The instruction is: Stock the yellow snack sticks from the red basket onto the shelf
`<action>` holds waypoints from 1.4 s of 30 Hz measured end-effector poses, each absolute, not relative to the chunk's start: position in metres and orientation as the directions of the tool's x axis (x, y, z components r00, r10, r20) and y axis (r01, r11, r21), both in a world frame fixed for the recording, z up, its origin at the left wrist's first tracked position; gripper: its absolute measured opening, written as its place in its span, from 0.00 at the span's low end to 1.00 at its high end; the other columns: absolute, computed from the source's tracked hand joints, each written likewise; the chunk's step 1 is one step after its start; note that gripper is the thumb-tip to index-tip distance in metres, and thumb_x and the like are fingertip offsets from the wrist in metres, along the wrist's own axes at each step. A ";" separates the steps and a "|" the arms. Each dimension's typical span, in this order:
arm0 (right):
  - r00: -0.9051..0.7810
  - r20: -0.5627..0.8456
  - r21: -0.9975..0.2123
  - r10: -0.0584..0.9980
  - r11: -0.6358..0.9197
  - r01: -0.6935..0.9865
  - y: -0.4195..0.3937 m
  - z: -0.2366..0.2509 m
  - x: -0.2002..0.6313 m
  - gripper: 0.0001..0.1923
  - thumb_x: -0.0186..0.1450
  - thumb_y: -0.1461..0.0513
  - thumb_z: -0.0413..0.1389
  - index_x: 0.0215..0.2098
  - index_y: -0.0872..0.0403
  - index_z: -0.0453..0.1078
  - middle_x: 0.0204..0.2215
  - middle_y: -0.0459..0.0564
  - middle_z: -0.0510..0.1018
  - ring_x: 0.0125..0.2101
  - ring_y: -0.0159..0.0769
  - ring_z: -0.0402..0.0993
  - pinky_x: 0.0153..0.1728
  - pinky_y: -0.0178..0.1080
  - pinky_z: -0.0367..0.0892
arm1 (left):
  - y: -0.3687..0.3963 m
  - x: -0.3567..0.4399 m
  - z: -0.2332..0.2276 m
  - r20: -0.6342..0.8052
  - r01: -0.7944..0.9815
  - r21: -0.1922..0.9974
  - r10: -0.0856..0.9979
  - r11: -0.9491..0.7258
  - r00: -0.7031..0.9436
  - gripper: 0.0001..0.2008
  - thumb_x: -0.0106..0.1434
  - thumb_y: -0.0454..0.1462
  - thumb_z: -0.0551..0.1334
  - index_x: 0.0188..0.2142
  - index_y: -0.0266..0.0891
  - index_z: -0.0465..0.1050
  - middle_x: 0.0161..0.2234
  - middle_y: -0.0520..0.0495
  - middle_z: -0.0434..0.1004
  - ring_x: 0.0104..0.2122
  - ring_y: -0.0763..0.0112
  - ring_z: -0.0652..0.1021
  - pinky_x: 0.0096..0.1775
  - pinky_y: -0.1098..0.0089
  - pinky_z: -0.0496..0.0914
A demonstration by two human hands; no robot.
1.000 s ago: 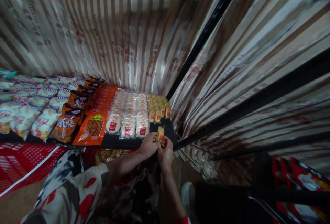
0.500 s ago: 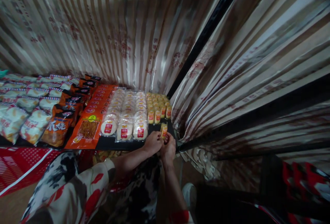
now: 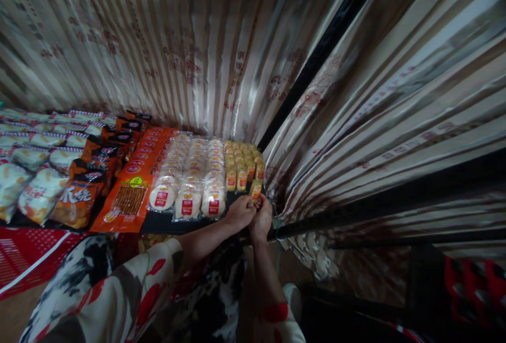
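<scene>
A small yellow packet (image 3: 255,189) is pinched upright, seemingly by both hands, left hand (image 3: 240,212) and right hand (image 3: 261,221), at frame centre, just below the yellow packet rows (image 3: 242,163).

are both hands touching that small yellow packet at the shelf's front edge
Touching. The head view shows the left hand and right hand pinching the small yellow packet from below, fingers overlapping its lower end.

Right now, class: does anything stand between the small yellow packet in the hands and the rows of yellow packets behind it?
Nothing visible: both hands hold the small yellow packet just before the front row of yellow packets.
</scene>
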State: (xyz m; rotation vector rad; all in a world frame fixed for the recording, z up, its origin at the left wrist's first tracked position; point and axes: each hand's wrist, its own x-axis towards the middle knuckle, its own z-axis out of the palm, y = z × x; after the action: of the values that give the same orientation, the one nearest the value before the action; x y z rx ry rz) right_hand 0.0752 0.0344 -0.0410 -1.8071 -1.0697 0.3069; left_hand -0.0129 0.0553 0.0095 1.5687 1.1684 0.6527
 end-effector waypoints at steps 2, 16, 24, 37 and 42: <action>0.585 0.232 -0.848 0.777 -0.134 0.513 0.042 -0.041 0.078 0.26 0.56 0.57 0.48 0.51 0.60 0.63 0.41 0.57 0.71 0.39 0.39 0.69 0.44 0.41 0.65 | 0.059 -0.010 0.009 -0.119 0.377 0.926 0.917 -0.036 0.380 0.14 0.61 0.32 0.50 0.38 0.37 0.74 0.41 0.46 0.76 0.42 0.67 0.74 0.47 0.68 0.67; 0.544 0.272 -0.854 0.794 -0.061 0.516 0.075 -0.051 0.088 0.24 0.55 0.57 0.48 0.49 0.57 0.62 0.42 0.55 0.70 0.40 0.38 0.68 0.43 0.40 0.65 | 0.079 -0.002 0.005 -0.084 0.452 0.889 0.944 -0.074 0.319 0.14 0.63 0.32 0.49 0.41 0.37 0.72 0.46 0.46 0.73 0.48 0.71 0.72 0.53 0.71 0.64; 0.520 0.280 -0.819 0.807 -0.081 0.568 0.082 -0.055 0.091 0.26 0.55 0.54 0.48 0.48 0.59 0.64 0.42 0.58 0.70 0.38 0.39 0.68 0.42 0.42 0.65 | 0.079 -0.006 0.010 -0.118 0.462 0.886 0.938 -0.049 0.325 0.13 0.63 0.32 0.49 0.41 0.38 0.71 0.45 0.47 0.74 0.48 0.72 0.72 0.53 0.71 0.64; 0.472 0.344 -0.728 0.812 -0.086 0.680 0.085 -0.057 0.092 0.21 0.56 0.56 0.47 0.44 0.57 0.66 0.36 0.55 0.71 0.36 0.39 0.65 0.42 0.42 0.63 | 0.075 -0.006 0.007 -0.138 0.473 0.880 0.933 -0.039 0.334 0.17 0.64 0.33 0.50 0.50 0.33 0.69 0.58 0.42 0.63 0.59 0.70 0.62 0.60 0.70 0.54; 0.471 0.349 -0.717 0.810 -0.093 0.690 0.084 -0.055 0.089 0.21 0.56 0.57 0.46 0.45 0.58 0.65 0.36 0.55 0.71 0.37 0.40 0.65 0.43 0.43 0.62 | 0.076 -0.004 0.000 -0.106 0.471 0.880 0.940 -0.063 0.323 0.17 0.64 0.32 0.49 0.49 0.33 0.70 0.58 0.41 0.64 0.59 0.68 0.63 0.61 0.68 0.55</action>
State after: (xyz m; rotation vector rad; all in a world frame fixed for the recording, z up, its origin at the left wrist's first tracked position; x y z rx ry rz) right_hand 0.0894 0.0838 -0.0553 -1.8277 -1.2659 0.1687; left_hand -0.0041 0.0765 -0.0003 1.6840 1.2851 0.6505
